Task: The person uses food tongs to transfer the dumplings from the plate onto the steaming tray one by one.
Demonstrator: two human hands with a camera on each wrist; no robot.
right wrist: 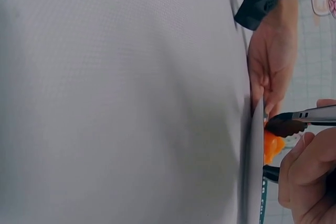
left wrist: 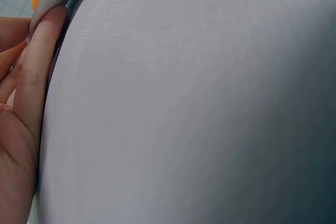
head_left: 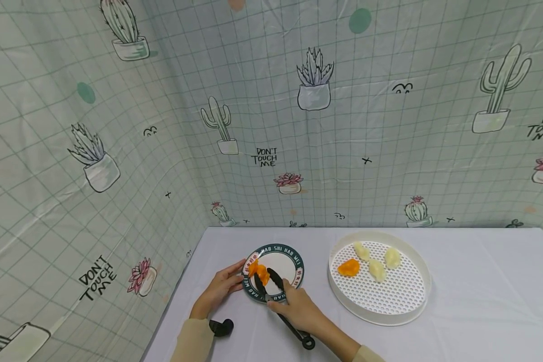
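Observation:
My left hand grips the left rim of a round plate with a dark green lettered border, thumb above and a finger beneath. Orange, lumpy food pieces lie on the plate's left side. In my right hand are black-tipped tongs, held over the plate from the front right. Their tips stand apart near the orange pieces; one overlaps them in the head view. The right wrist view shows a tong tip against the orange food, but whether it is clamped I cannot tell.
Right of the plate stands a round white tray with a perforated floor and raised rim. It holds one orange piece and several pale yellow pieces. A white cloth covers the table; a patterned curtain hangs behind and left.

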